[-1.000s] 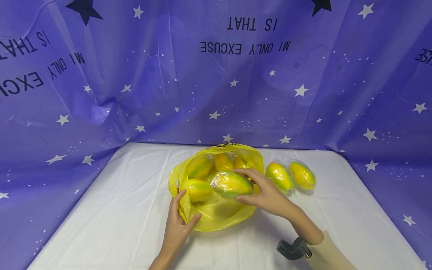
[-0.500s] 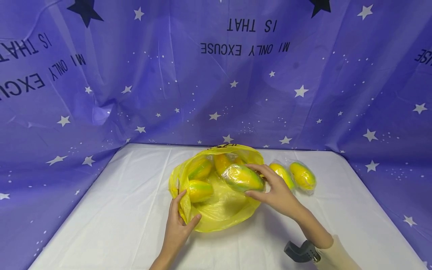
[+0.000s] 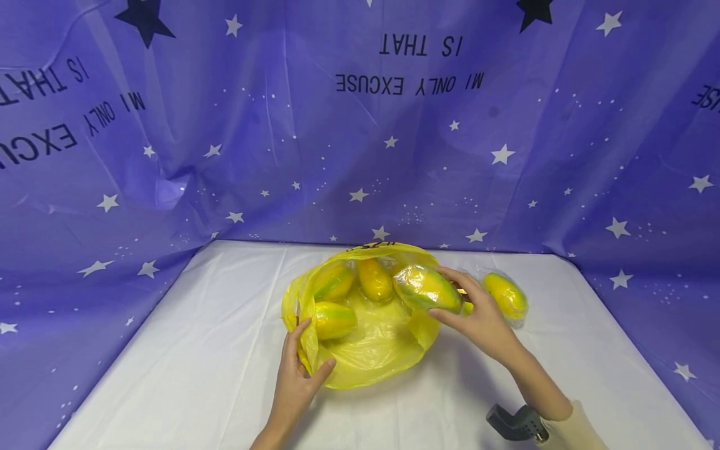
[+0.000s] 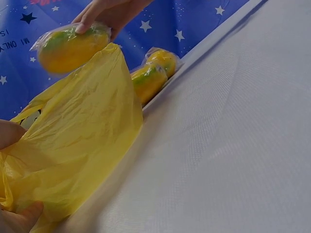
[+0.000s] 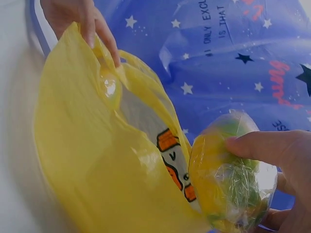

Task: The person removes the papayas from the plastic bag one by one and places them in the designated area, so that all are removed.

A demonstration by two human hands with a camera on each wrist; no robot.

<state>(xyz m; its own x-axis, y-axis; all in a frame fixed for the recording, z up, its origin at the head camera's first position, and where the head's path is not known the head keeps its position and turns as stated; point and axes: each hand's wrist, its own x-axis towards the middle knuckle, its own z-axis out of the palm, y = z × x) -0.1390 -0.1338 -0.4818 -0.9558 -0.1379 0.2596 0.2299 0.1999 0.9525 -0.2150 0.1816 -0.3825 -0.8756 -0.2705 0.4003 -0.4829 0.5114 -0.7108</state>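
My right hand [image 3: 478,322] grips a yellow-green mango [image 3: 426,289] in clear wrap, thumb on the near side and fingers on the far side. It is raised above the right rim of a yellow plastic bag [image 3: 371,369], as the left wrist view also shows. On the left, my left hand [image 3: 292,378] holds the bag's edge between fingers and thumb, keeping the mouth wide. Inside lie a green-streaked mango [image 3: 334,281], a more orange mango [image 3: 375,280] and another mango [image 3: 335,320] near the left hand.
Right of the bag, a wrapped mango [image 3: 506,297] lies on the white-covered table [image 3: 169,362]. Beside it, a second wrapped mango [image 4: 148,83] is mostly hidden by my right hand in the head view. A purple starry curtain [image 3: 360,156] hangs behind the table.
My right hand has carried the mango rightward and up from over the bag's middle to its right rim. My left hand stays in place on the bag.
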